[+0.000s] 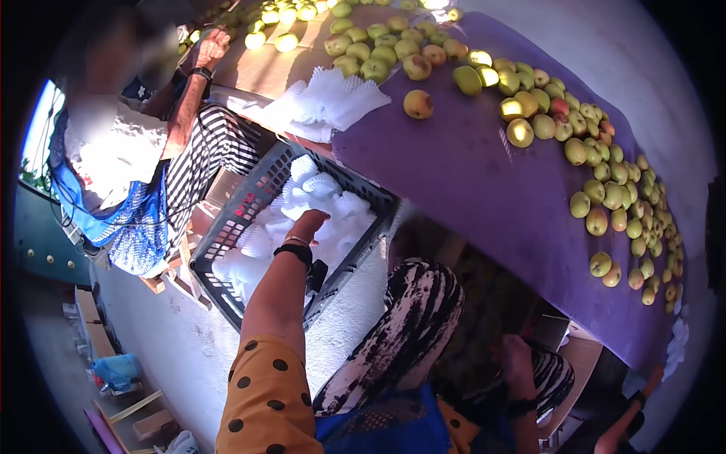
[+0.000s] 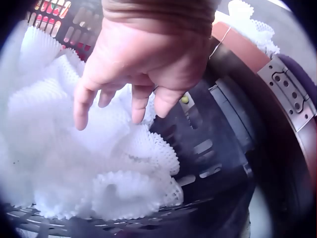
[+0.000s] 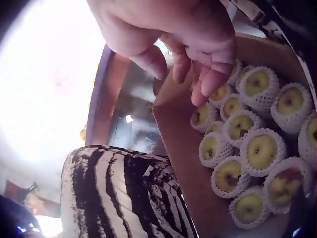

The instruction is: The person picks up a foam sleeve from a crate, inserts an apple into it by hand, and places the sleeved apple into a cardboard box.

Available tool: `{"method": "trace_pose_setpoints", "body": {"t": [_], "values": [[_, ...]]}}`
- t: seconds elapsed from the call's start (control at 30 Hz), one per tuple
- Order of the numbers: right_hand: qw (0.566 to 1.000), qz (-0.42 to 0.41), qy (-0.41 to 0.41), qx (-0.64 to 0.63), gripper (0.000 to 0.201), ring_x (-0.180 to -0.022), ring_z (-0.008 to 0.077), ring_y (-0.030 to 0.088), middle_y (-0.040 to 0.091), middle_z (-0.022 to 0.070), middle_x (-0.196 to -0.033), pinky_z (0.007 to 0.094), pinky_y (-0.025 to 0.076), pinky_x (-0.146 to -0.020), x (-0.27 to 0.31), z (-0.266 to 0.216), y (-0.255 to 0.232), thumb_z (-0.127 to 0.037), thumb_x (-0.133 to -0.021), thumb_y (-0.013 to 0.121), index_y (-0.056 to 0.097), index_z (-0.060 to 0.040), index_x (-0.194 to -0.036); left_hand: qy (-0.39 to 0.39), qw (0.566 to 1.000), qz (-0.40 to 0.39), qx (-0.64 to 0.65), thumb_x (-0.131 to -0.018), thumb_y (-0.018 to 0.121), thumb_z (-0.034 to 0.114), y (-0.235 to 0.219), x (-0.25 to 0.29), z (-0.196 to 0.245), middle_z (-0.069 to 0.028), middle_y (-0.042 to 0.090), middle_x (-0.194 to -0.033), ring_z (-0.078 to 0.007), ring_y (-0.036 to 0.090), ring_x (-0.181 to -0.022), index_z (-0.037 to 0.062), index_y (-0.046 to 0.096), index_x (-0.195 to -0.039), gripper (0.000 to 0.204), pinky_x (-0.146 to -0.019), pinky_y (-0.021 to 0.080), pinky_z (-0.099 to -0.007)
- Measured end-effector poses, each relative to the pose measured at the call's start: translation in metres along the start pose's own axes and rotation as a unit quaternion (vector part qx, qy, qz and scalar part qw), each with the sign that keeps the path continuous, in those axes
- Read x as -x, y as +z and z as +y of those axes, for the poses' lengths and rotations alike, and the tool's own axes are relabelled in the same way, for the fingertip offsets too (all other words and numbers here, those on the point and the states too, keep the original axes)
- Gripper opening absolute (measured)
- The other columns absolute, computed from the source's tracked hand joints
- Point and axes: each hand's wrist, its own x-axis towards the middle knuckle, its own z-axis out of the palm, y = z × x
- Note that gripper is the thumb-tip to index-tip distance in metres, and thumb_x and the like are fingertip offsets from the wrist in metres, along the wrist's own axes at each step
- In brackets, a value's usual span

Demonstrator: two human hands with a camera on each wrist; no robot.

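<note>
In the head view my left hand (image 1: 310, 225) is over a dark plastic crate (image 1: 217, 246) heaped with white foam net sleeves (image 1: 257, 240). The left wrist view shows that hand (image 2: 148, 64) with its fingers (image 2: 85, 101) pointing down, parted, right at the foam net sleeves (image 2: 54, 144), none gripped. My right hand (image 1: 517, 363) is low by my knee, in shadow. Seen from the right wrist, this hand (image 3: 178, 42) has loosely bent fingers and holds nothing. Beneath it, a cardboard box (image 3: 178, 134) contains several apples (image 3: 262, 148) in foam nets.
Many loose yellow-green apples (image 1: 612, 195) lie along a purple-covered table (image 1: 454, 163). More foam sleeves (image 1: 325, 102) are piled at its left edge, above the crate. Another person's hand (image 1: 212, 47) is at the upper left. My patterned knee (image 3: 119, 193) is beside the box.
</note>
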Motion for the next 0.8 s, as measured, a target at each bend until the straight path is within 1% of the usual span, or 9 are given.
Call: {"method": "trace_pose_setpoints", "body": {"t": [0.07,0.13,0.2,0.27,0.33,0.4,0.5,0.63,0.8], "values": [[1.0,0.001,0.012,0.0,0.019,-0.074,0.0194,0.059,0.055,0.0057,-0.083,0.0296,0.047,-0.06,-0.003,-0.001,0.002,-0.021,-0.086,0.048,0.051,-0.0045,-0.095,0.021,0.996,-0.04,-0.071,-0.079,0.059,0.023,0.003,-0.022,-0.006,-0.0088,0.043,-0.123,-0.0285,0.04,-0.114,0.0101,0.051,-0.114,0.039,-0.079,0.046,-0.0506],[0.999,0.017,0.027,0.008,0.019,-0.073,0.0184,0.059,0.056,0.0062,-0.083,0.029,0.047,-0.061,-0.005,-0.007,0.008,-0.02,-0.086,0.047,0.052,-0.0036,-0.094,-0.003,0.998,-0.037,-0.044,-0.079,0.06,0.022,0.008,-0.033,-0.012,-0.0073,0.044,-0.121,-0.0264,0.042,-0.112,0.009,0.051,-0.113,0.038,-0.078,0.048,-0.0482],[0.999,0.022,0.023,0.033,0.018,-0.072,0.0176,0.058,0.056,0.0065,-0.082,0.0283,0.047,-0.061,-0.013,-0.01,0.011,-0.018,-0.086,0.047,0.052,-0.0027,-0.094,-0.06,0.995,0.012,0.081,-0.079,0.059,0.022,0.018,-0.022,-0.007,-0.0067,0.046,-0.118,-0.0261,0.043,-0.111,0.0076,0.052,-0.112,0.036,-0.077,0.049,-0.0456],[0.996,0.016,0.016,0.085,0.018,-0.071,0.0168,0.058,0.057,0.0067,-0.082,0.0276,0.046,-0.062,-0.015,-0.006,0.009,-0.017,-0.086,0.046,0.053,-0.0019,-0.093,-0.022,0.999,0.03,0.027,-0.079,0.058,0.027,0.019,-0.006,0.014,-0.0089,0.045,-0.116,-0.0273,0.04,-0.111,0.0085,0.051,-0.111,0.037,-0.076,0.049,-0.0427],[0.997,0.028,0.02,0.074,0.014,-0.07,0.0151,0.058,0.057,0.0049,-0.079,0.0267,0.046,-0.062,-0.013,-0.012,0.014,-0.013,-0.083,0.05,0.055,-0.0022,-0.09,-0.095,0.989,0.043,0.1,-0.079,0.058,0.03,0.018,-0.002,0.007,-0.0101,0.045,-0.118,-0.0283,0.04,-0.111,0.0083,0.05,-0.113,0.041,-0.079,0.046,-0.0423],[0.996,0.027,0.013,0.083,0.014,-0.07,0.0144,0.057,0.057,0.0044,-0.077,0.0264,0.046,-0.062,-0.01,-0.016,0.018,-0.013,-0.083,0.05,0.055,-0.002,-0.089,-0.116,0.984,0.032,0.133,-0.078,0.058,0.031,0.004,-0.018,-0.018,-0.0109,0.044,-0.12,-0.0291,0.04,-0.111,0.008,0.047,-0.115,0.045,-0.082,0.044,-0.0423],[0.992,0.016,-0.016,0.12,0.017,-0.069,0.0144,0.056,0.057,0.0048,-0.076,0.0264,0.045,-0.063,-0.005,-0.016,0.018,-0.016,-0.085,0.047,0.054,-0.0014,-0.091,-0.129,0.981,0.075,0.127,-0.076,0.061,0.029,-0.003,-0.013,-0.021,-0.0105,0.045,-0.123,-0.027,0.045,-0.109,0.0062,0.044,-0.12,0.053,-0.079,0.044,-0.042],[0.99,0.011,-0.031,0.134,0.016,-0.068,0.0136,0.055,0.056,0.004,-0.076,0.0261,0.045,-0.062,-0.006,-0.004,0.011,-0.015,-0.084,0.048,0.054,-0.0016,-0.091,-0.084,0.981,0.101,0.142,-0.076,0.062,0.031,-0.013,0.013,-0.023,-0.0104,0.048,-0.118,-0.0258,0.045,-0.108,0.005,0.051,-0.113,0.046,-0.078,0.044,-0.0421],[0.993,0.022,-0.029,0.112,0.016,-0.068,0.015,0.056,0.056,0.0045,-0.076,0.0274,0.046,-0.06,0.004,0.001,0.009,-0.014,-0.084,0.048,0.055,-0.0014,-0.091,-0.063,0.98,0.072,0.177,-0.079,0.058,0.032,-0.032,0.019,-0.029,-0.008,0.047,-0.117,-0.0267,0.04,-0.107,0.0065,0.051,-0.112,0.043,-0.081,0.041,-0.0435]]}}
